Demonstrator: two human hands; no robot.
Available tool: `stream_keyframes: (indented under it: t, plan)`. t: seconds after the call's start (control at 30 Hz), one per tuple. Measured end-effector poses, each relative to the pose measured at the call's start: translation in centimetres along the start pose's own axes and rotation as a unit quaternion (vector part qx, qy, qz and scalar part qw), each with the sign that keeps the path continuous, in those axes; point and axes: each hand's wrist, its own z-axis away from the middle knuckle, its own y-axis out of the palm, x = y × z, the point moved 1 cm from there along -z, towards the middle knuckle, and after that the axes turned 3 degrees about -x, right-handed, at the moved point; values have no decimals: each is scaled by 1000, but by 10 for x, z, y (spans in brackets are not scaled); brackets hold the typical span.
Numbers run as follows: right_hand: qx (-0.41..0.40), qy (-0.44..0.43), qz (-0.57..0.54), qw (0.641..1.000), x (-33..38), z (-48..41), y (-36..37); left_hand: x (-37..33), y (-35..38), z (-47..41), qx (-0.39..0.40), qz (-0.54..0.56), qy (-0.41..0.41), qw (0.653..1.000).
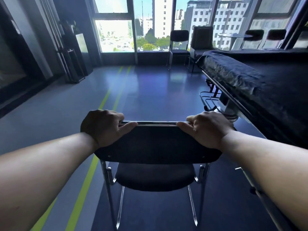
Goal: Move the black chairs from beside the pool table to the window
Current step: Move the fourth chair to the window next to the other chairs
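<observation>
both hands, left [104, 126] and right [208, 129], grip the chair [156, 144] back (fingers curled over); its legs might clip the pool table [260, 77].

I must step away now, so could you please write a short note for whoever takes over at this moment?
Hands: the left hand grips the left end of the black chair at the top of its back; the right hand grips the right end.
Where: this chair is beside the covered pool table, facing the window.
Done: another black chair already stands at the window.
Left: bring the held chair to the window. Any further chairs are out of view.
</observation>
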Motion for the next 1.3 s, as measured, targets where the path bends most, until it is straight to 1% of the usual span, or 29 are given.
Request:
stream_keyframes:
  t: [0.07,0.13,0.23,0.3,0.4,0.5,0.67,0.77,0.83,0.93,1.0,1.07,1.2,1.3]
  plan:
    - [40,-8,-2,999,-9,-34,7,21,18,-29,0,8,5,1000]
    - [69,-10,-20,997,-16,-70,20,45,40,-57,17,26,5,999]
    - [39,-34,-39,998,-15,-95,52,62,71,-78,42,31,5,999]
    - [25,-11,-22,999,-24,-114,69,67,92,-92,41,34,-5,999]
    - [52,43,1,998,-52,-151,78,70,116,-123,42,31,-13,999]
    - [62,65,19,996,-69,-185,87,79,138,-154,36,45,-5,998]
    - [61,74,20,995,-87,-241,116,113,169,-200,60,60,-5,996]
    - [67,48,-5,997,-122,-274,131,109,196,-231,74,52,-12,996]
    - [75,54,-13,996,-147,-301,138,108,215,-255,66,39,-21,997]
    - [50,50,5,997,-165,-348,158,135,244,-296,63,26,-33,997]
    - [59,36,26,997,-168,-376,178,159,268,-317,66,18,-32,997]
    - [56,37,24,997,-174,-404,198,178,293,-335,66,14,-31,997]
    - [15,52,16,998,-206,-471,231,207,342,-391,42,-3,-42,998]
    - [-4,41,14,999,-228,-521,252,230,369,-431,37,-8,-47,998]
